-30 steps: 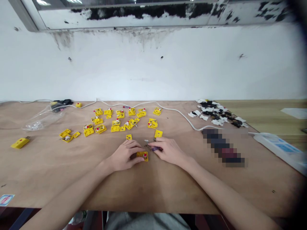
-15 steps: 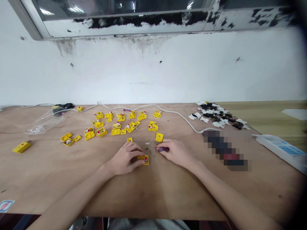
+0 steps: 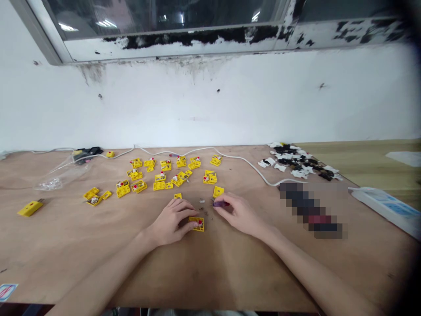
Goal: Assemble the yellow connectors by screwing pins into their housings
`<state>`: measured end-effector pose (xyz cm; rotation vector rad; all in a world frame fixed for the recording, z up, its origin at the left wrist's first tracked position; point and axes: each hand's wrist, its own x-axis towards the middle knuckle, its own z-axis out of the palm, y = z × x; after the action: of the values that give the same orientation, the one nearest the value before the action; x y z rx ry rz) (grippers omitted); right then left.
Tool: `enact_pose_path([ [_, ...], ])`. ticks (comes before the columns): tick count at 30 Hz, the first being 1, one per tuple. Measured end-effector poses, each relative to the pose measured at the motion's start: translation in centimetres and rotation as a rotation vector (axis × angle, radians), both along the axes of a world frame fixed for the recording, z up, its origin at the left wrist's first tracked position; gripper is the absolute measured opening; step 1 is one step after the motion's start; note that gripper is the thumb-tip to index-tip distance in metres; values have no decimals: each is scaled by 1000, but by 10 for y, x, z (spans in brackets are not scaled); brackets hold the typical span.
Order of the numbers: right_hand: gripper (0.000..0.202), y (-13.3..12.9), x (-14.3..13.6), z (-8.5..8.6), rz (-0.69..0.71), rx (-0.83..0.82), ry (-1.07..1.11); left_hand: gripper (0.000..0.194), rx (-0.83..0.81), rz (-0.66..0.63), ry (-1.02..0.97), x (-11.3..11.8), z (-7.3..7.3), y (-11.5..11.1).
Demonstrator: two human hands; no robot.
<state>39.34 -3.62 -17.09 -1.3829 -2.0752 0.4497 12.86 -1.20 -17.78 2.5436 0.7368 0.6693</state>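
My left hand [image 3: 173,221] grips the left side of a small open yellow housing [image 3: 198,224] with a red button inside, which lies on the table. To its right, my right hand [image 3: 239,213] pinches a purple-handled tool [image 3: 221,203] low over the table. Just beyond the right fingers lies a yellow cover [image 3: 218,191]. Between the hands are a small pale part [image 3: 202,201] and several tiny metal bits. Another little yellow piece [image 3: 178,196] sits behind my left fingers.
Several opened yellow housings [image 3: 159,177] are spread behind my hands. A white cable [image 3: 241,156] runs along the back. Black and white parts [image 3: 292,159] lie back right, near a power strip [image 3: 388,204]. A plastic bag [image 3: 62,173] and yellow plug [image 3: 30,208] are at left.
The view has tilted slightly, so the table appears a little lower. My left hand keeps its hold on the housing; my right hand still pinches the tool, with hardly any shift.
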Motion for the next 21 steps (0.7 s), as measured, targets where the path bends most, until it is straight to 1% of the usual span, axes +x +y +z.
enact_pose_path([
  [4,14,-5,-13,-2,15,-113,291,28,22,37,-58,1,-2,-1],
  [7,23,-10,-22,-5,35,-169,410,28,39,60,-112,3,-4,-2],
  [10,24,-13,-28,-9,69,-191,438,25,60,64,-172,4,-7,-3],
  [15,23,-16,-32,-14,77,-209,430,14,74,36,-254,6,-10,-5],
  [18,25,-18,-35,-15,106,-221,452,13,34,34,-278,8,-12,-7],
  [21,25,-19,-38,-15,142,-191,454,15,-27,65,-286,12,-12,-10],
])
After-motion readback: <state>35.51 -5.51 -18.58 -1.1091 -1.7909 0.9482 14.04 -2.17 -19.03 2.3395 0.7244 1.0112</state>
